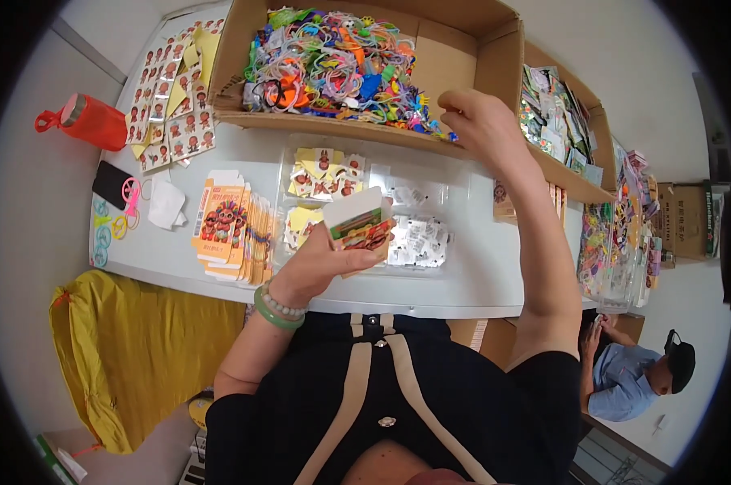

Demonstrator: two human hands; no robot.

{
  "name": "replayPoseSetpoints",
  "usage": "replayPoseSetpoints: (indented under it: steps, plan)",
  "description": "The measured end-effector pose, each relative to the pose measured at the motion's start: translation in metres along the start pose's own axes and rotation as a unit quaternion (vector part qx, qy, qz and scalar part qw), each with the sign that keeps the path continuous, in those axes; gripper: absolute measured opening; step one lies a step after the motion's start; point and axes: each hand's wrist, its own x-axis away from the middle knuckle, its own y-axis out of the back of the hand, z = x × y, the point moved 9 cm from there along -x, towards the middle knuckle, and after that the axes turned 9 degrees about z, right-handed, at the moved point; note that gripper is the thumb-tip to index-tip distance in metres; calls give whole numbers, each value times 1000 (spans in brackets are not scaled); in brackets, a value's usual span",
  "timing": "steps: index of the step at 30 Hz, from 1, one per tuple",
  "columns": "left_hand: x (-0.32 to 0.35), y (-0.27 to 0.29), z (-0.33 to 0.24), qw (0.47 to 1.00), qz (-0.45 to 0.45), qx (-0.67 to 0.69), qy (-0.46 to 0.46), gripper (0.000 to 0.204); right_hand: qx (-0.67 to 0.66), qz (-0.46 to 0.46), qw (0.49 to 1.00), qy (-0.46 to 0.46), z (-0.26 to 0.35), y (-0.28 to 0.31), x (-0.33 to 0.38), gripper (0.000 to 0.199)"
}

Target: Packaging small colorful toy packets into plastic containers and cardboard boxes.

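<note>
In my left hand [325, 263] is a small open carton [361, 229], its white flap raised, with colourful printing on its side. My right hand [483, 125] is over the near wall of a large cardboard box [454, 69], fingers curled together. Small blue and yellow pieces show just below its fingertips; whether they are in its grip is hidden. Inside the box lies a heap of mixed plastic trinkets and cords [329, 65]. Below my hands sits a clear divided tray [458, 194] with stickers [325, 174] and small white packets [418, 242].
Flat orange cartons [228, 226] are stacked left of the tray. Sticker sheets [171, 97], a red bottle [90, 121] and a dark phone [115, 186] lie farther left. Another cardboard box [559, 121] holds packets at right. A person in blue [624, 380] sits beyond.
</note>
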Motion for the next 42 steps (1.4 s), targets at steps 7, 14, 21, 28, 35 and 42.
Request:
replayPoseSetpoints:
  steps: [7, 14, 21, 28, 35, 42]
  plan:
    - [3, -10, -12, 997, 52, 27, -49, 84, 179, 359, 913, -76, -102, -115, -76, 31]
    - [-3, 15, -13, 999, -18, 6, -33, 75, 146, 316, 934, -85, -84, -92, -76, 23]
    - [-3, 22, -2, 999, -35, 19, -16, 68, 127, 190, 959, -166, -86, -62, -83, 25]
    - [-1, 26, -2, 999, -49, 20, -9, 66, 72, 203, 972, -95, -46, -72, -90, 24]
    - [-3, 19, 2, 999, -38, 7, 12, 61, 85, 191, 968, -134, -45, -85, -97, 26]
    - [0, 17, -1, 999, -34, 5, -2, 61, -289, 178, 934, -115, -87, -54, -83, 13]
